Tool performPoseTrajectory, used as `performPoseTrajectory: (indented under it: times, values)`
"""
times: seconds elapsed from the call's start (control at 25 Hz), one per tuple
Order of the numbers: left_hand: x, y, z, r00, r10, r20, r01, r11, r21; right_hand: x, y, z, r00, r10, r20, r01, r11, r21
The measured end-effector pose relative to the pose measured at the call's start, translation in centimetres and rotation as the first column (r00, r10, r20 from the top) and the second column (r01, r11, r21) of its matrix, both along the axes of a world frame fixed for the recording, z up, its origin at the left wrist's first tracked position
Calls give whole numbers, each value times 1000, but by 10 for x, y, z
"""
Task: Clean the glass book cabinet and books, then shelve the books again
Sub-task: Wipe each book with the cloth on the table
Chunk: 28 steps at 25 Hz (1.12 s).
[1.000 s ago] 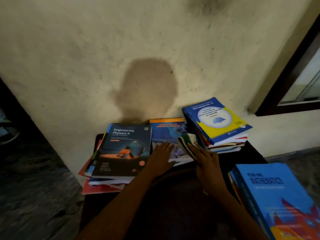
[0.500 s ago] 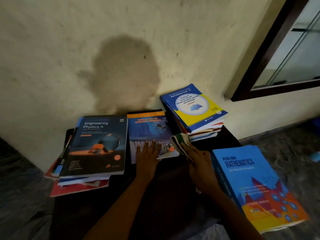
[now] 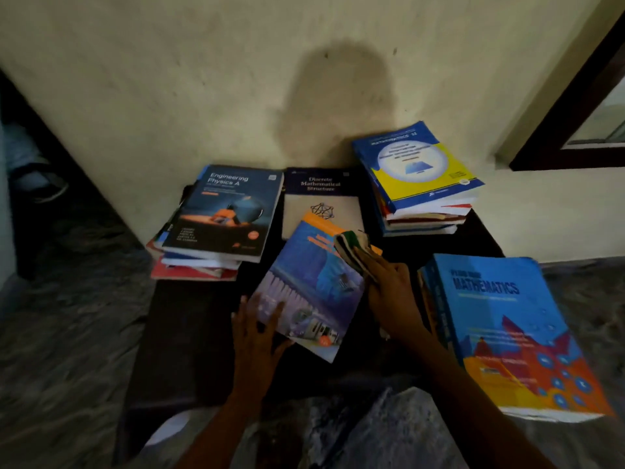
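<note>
A blue and orange paperback (image 3: 311,286) lies tilted on the dark table (image 3: 189,333). My left hand (image 3: 258,330) holds its near left corner, fingers on the cover and thumb at the near edge. My right hand (image 3: 389,292) grips a folded white, green and dark cloth (image 3: 351,248) against the book's far right corner. Behind it lies a "Discrete Mathematical Structure" book (image 3: 321,194). An "Engineering Physics A" book (image 3: 226,211) tops the left pile. A blue and yellow mathematics book (image 3: 419,167) tops the right pile. A "Plus One Mathematics" book (image 3: 514,333) lies near right.
A cream wall (image 3: 203,79) stands right behind the table. A dark wooden frame with glass (image 3: 581,130) shows at the upper right. Grey patterned floor (image 3: 50,333) spreads to the left and right of the table. A dark opening (image 3: 30,184) is at the far left.
The blue and orange book has been pulled off the middle pile toward me and turned, uncovering the Discrete Mathematical Structure book. Both hands came nearer with it. The camera tilted down.
</note>
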<state>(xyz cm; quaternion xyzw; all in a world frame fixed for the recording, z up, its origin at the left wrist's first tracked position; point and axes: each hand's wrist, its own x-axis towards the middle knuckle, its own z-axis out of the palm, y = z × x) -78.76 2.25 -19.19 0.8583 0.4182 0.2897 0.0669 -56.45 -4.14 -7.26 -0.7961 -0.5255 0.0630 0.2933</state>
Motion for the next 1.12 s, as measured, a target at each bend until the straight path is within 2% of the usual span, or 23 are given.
performPoseTrajectory:
  times: [0.04, 0.08, 0.12, 0.16, 0.2, 0.24, 0.28, 0.32, 0.4, 0.44, 0.48, 0.52, 0.56, 0.6, 0.68, 0.72, 0.8, 0.88, 1.04, 1.12]
  values:
    - [-1, -12, 5, 983, 132, 128, -109, 978, -175, -2, -1, -5, 1000, 23, -8, -23, 1000, 8]
    - [2, -18, 14, 925, 283, 251, -174, 908, -381, -4, -2, -8, 999, 46, -9, -46, 999, 13]
    - [6, -15, 23, 827, 446, 343, -179, 787, -591, -6, -3, -9, 998, 64, -16, -63, 998, 17]
    - [9, -8, 34, 705, 590, 392, -143, 660, -737, -10, -5, -9, 996, 81, -26, -80, 996, 32]
    - [10, 4, 44, 611, 692, 386, -85, 542, -836, -13, -7, -7, 995, 100, -26, -98, 993, 62]
    - [9, 22, 47, 559, 751, 350, -13, 430, -903, -16, -9, -6, 992, 123, -18, -120, 988, 92]
    - [7, 37, 51, 593, 751, 292, 28, 342, -939, -18, -11, -2, 990, 140, -11, -138, 985, 105]
    - [6, 50, 52, 684, 695, 221, -1, 303, -953, -19, -11, 0, 989, 148, -7, -147, 984, 99]
    - [5, 67, 40, 876, 482, 31, -141, 317, -938, -18, -12, 1, 987, 162, 11, -162, 986, 37]
    - [6, 69, 38, 913, 405, -52, -203, 339, -918, -17, -13, 1, 987, 163, 17, -163, 987, 14]
    - [9, 64, 47, 930, 360, -68, -204, 354, -913, -16, -13, 0, 987, 160, 21, -161, 987, 17]
    - [10, 53, 59, 929, 369, -15, -161, 368, -916, -15, -13, 0, 987, 158, 18, -158, 987, 28]
    - [13, 38, 78, 910, 407, 80, -95, 393, -915, -13, -14, 0, 988, 157, 9, -157, 986, 49]
    - [15, 25, 86, 843, 490, 222, 24, 378, -926, -10, -14, 0, 986, 165, -8, -164, 983, 81]
    - [15, -3, 93, 627, 641, 443, 327, 299, -896, -5, -13, 0, 980, 196, -32, -189, 970, 153]
    - [13, -16, 95, 544, 691, 477, 399, 287, -871, -5, -14, 0, 978, 206, -34, -197, 964, 181]
    - [5, -32, 96, 480, 732, 483, 419, 292, -859, -7, -19, 6, 978, 208, -4, -202, 955, 216]
    - [-13, -43, 98, 464, 767, 443, 415, 253, -874, -13, -22, 14, 975, 211, 74, -223, 935, 277]
    - [-49, -56, 88, 428, 867, 255, 392, 76, -917, -29, -19, 13, 942, 308, 137, -335, 894, 296]
    - [-54, -56, 80, 349, 927, 138, 398, -13, -917, -33, -8, -4, 931, 354, 82, -364, 915, 176]
